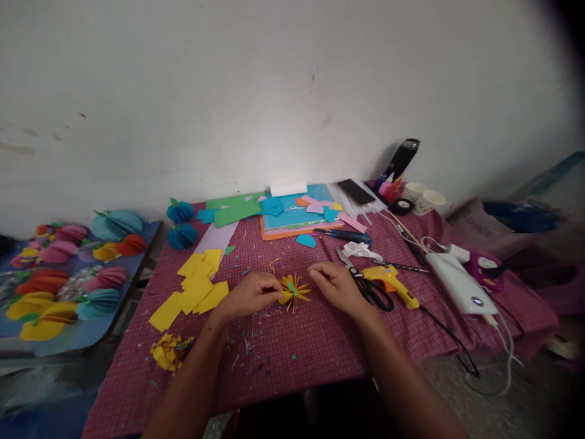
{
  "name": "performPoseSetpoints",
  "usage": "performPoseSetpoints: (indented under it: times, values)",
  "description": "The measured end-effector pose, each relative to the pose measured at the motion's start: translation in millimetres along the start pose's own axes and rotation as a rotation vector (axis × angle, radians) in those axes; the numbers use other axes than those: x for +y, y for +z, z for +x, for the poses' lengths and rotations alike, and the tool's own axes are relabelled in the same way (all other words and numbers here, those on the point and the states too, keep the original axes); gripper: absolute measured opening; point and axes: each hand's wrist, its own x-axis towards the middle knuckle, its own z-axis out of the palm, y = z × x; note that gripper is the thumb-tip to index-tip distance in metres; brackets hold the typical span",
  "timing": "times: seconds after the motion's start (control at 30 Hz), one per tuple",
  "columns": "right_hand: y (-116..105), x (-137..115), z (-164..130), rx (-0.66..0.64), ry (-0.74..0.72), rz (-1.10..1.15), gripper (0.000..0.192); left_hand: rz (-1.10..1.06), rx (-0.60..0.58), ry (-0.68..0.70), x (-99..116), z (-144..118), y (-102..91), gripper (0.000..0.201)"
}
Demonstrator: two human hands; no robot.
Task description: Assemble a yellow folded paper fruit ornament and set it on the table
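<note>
A table under a red checked cloth (297, 353) carries yellow paper squares (194, 286), scissors (365, 283) and a yellow glue gun (393, 281).

paper flower (294, 291) between hands, scissors (365, 283) right, paper squares (196, 283) left

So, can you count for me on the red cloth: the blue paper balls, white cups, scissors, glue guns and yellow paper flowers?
blue paper balls: 2
white cups: 2
scissors: 1
glue gun: 1
yellow paper flower: 1
Total: 7
</note>
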Motion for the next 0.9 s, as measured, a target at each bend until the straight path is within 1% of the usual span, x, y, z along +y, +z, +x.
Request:
performPoseSetpoints:
  times: [0.03, 0.07, 0.1, 0.17, 0.27, 0.37, 0.47, 0.67, 0.9]
  values:
    - [2.6, 2.2, 0.5, 0.033, -0.022, -0.021, 0.021, 0.0, -0.001, 0.0, -0.1, 0.0, 0.1, 0.023]
    - [5.2, 3.7, 0.8, 0.034, -0.036, -0.021, 0.021, 0.001, -0.003, 0.0, 0.0, 0.1, 0.0, 0.023]
    - [7.6, 4.3, 1.1, 0.019, -0.052, -0.018, 0.022, 0.001, -0.004, -0.001, 0.2, 0.1, -0.1, 0.023]
    - [10.5, 3.4, 1.4, -0.053, -0.078, -0.003, 0.022, -0.005, -0.009, -0.003, 0.9, 0.1, -0.6, 0.024]
    - [10.8, -0.3, 1.7, -0.108, -0.096, -0.006, 0.015, -0.019, -0.017, -0.002, 1.7, 0.2, -1.2, 0.023]
    - [9.8, -2.1, 1.8, -0.08, -0.093, -0.014, 0.008, -0.032, -0.023, 0.0, 1.7, 0.4, -1.4, 0.023]
    - [9.9, -1.5, 1.0, -0.071, -0.099, -0.011, 0.011, -0.027, -0.021, 0.004, 1.6, 0.4, -1.4, 0.023]
    - [9.7, -0.5, -2.3, -0.123, -0.012, 0.029, 0.011, -0.03, -0.014, -0.004, 3.8, 0.3, -2.5, 0.02]
    - [-0.4, -2.4, -2.3, -0.184, 0.002, 0.055, 0.012, -0.009, -0.001, -0.007, 3.5, 0.3, -2.7, 0.018]
